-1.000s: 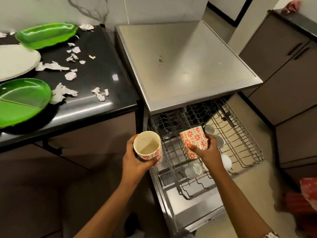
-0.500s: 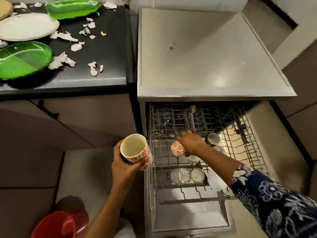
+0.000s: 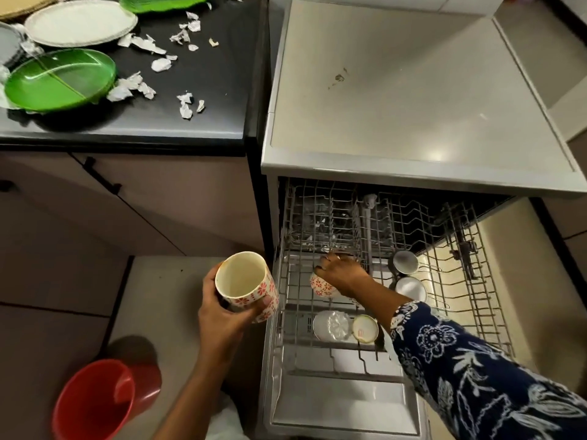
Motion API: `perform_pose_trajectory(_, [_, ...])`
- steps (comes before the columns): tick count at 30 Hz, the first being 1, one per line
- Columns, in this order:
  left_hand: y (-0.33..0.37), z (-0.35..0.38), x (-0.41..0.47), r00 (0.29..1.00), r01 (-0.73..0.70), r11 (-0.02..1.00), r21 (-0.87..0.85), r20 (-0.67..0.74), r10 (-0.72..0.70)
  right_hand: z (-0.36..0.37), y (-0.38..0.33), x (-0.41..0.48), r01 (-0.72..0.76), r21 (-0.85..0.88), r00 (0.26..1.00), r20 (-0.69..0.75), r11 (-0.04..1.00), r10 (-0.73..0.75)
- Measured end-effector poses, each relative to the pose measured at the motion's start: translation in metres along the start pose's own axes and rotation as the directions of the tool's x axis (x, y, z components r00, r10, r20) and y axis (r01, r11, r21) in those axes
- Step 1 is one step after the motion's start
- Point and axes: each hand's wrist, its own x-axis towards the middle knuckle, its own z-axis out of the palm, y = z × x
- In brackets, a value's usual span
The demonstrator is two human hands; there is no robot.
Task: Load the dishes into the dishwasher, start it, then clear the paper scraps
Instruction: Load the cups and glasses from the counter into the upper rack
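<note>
right sleeve [image 3: 476,385]: navy, white floral print | cuff: near wrist | left forearm [image 3: 203,369]: bare

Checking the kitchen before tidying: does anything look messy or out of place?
Yes: torn paper scraps lie scattered over the black counter beside the green plate. A dark smudge marks the dishwasher top.

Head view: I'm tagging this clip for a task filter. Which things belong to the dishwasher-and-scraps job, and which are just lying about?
Job: floral cup in the rack, gripped by the right hand; second floral cup, held in the left hand; dishwasher rack; green divided plate; white plate; paper scraps.
Lying about: red bucket; cabinet handle.
</note>
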Motion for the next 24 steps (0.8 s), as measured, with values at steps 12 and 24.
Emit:
perform_pose_trajectory(12, [-0.005,0.006,-0.002,0.999,-0.014,1.0,0.027,0.03,0.013,0.037,0.008,0.01,-0.211,0.607,0.966,0.01,0.766,0.259])
perform_pose_trajectory(24, [0.016,0.042,0.003,0.976,0.127,0.983,-0.135,0.195,-0.1,0.009,-0.049,-0.058,0.091,0.703,0.916,0.219,-0.706,0.336])
